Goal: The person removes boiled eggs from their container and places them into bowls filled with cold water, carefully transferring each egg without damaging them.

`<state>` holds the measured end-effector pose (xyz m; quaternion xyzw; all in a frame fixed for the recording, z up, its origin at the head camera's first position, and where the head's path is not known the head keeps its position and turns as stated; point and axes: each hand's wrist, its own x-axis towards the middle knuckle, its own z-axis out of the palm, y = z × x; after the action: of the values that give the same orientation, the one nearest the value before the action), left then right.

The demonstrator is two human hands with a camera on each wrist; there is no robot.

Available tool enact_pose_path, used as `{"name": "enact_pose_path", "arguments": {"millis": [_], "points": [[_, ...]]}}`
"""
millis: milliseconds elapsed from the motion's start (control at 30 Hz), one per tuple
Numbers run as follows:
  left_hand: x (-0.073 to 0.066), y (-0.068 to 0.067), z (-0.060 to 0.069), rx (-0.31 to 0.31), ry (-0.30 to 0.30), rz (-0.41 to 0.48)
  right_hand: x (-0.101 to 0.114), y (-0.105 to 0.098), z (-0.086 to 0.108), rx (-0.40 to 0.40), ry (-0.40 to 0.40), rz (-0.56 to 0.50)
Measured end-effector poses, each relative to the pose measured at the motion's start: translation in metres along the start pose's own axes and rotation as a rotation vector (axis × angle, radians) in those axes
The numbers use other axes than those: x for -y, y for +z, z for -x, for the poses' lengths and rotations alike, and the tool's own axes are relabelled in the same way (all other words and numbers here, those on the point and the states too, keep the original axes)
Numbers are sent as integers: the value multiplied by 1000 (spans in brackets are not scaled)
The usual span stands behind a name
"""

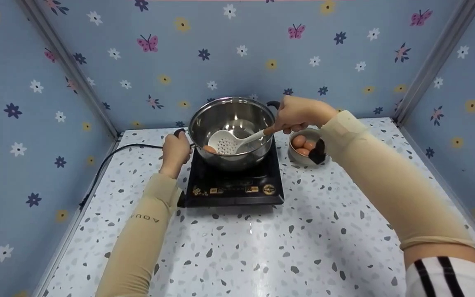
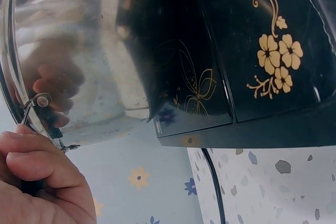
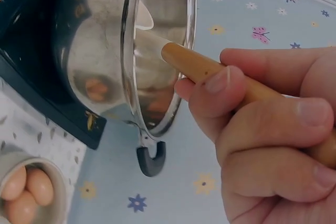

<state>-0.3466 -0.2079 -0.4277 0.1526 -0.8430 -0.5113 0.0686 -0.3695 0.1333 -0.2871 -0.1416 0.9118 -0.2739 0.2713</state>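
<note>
A steel pot (image 1: 237,163) stands on a black induction cooker (image 1: 234,198). My left hand (image 1: 175,149) grips the pot's left handle (image 1: 179,132); in the left wrist view the fingers of that hand (image 2: 47,182) curl at the handle beside the pot wall (image 2: 100,66). My right hand (image 1: 297,113) holds the wooden handle (image 1: 269,130) of a white slotted ladle (image 1: 226,143), whose head is inside the pot. A brown egg (image 1: 209,149) lies by the ladle head at the pot's near left side. In the right wrist view my right hand (image 3: 273,124) wraps round the wooden handle (image 3: 194,61).
Right of the cooker, a bowl (image 1: 301,159) holds several brown eggs (image 1: 299,141). A black thing on my right wrist partly covers the bowl. A black cord (image 1: 114,152) runs left from the cooker over the speckled table (image 1: 245,247). Patterned blue walls (image 1: 237,53) surround the table.
</note>
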Motion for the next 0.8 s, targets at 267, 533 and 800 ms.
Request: {"name": "enact_pose_path", "arguments": {"millis": [267,533,800], "points": [[-2,0,0,-11,7,-16,-15,3,-2,36,34,-157],[-1,2,0,-6,2,8,-31,7,1,66,28,-320],[1,2,-1,-11,-5,21,-43,17,1,50,20,-483]]}}
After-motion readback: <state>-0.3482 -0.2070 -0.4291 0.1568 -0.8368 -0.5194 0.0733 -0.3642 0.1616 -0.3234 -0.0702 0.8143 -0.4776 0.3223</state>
